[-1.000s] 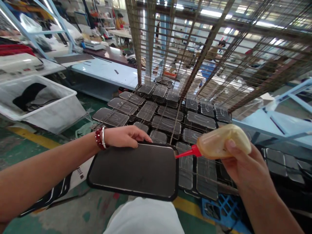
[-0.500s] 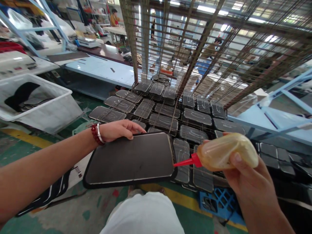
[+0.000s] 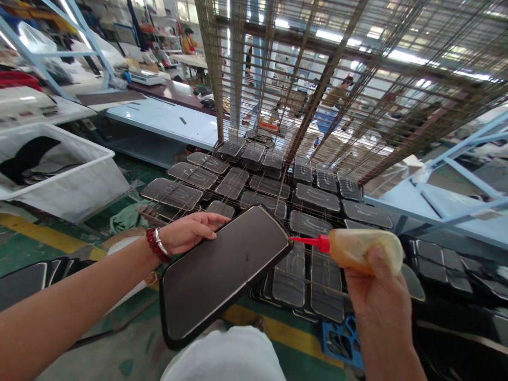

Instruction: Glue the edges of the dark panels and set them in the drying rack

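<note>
A worker on the shop floor tilts a dark, round-cornered panel above the lap, its right end raised, in front of a tall wire rack. The left hand pinches the panel's upper edge, thumb on the face and fingers stretched out along the far side; a red beaded bracelet and a silver bangle circle that wrist. The right hand is wrapped around a squeeze bottle of amber-coloured contents, held nearly level, its red nozzle pointing at the panel's right-hand corner. The tip is at the black rim; whether it touches cannot be told from here. Beyond the hands, similar panels lie in rows on the rack's wires. A white tub holding black pieces stands to the left, a blue crate sits low on the right, and another person is at a far table.
</note>
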A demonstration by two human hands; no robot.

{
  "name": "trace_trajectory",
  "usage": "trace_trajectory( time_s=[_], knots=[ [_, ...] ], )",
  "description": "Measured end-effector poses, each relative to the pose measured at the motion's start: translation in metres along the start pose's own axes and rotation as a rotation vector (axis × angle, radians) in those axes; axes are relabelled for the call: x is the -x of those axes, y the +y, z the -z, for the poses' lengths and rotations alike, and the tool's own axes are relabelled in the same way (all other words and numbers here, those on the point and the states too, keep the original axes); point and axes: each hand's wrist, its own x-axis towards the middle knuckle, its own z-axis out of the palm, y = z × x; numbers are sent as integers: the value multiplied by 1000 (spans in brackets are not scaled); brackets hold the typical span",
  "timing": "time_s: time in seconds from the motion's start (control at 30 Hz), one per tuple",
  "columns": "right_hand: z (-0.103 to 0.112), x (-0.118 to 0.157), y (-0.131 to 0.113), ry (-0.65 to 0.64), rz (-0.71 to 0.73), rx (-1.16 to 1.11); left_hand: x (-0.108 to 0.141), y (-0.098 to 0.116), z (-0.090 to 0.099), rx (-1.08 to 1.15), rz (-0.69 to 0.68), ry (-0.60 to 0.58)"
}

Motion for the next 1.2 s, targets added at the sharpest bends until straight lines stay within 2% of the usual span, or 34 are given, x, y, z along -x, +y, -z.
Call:
trace_trajectory(
  time_s=[0.27, 0.73, 1.0, 1.2],
  knots=[
    [2, 13, 13, -1, -36, 36, -3, -2, 2, 21, -25, 37],
    [-6, 58, 33, -85, -186, 50, -10, -1, 9, 60, -49, 79],
    [-9, 79, 42, -87, -239, 87, -12, 1, 8, 91, -88, 182],
    [-13, 94, 42, -157, -299, 87, -14, 0, 10, 127, -134, 226]
  ],
)
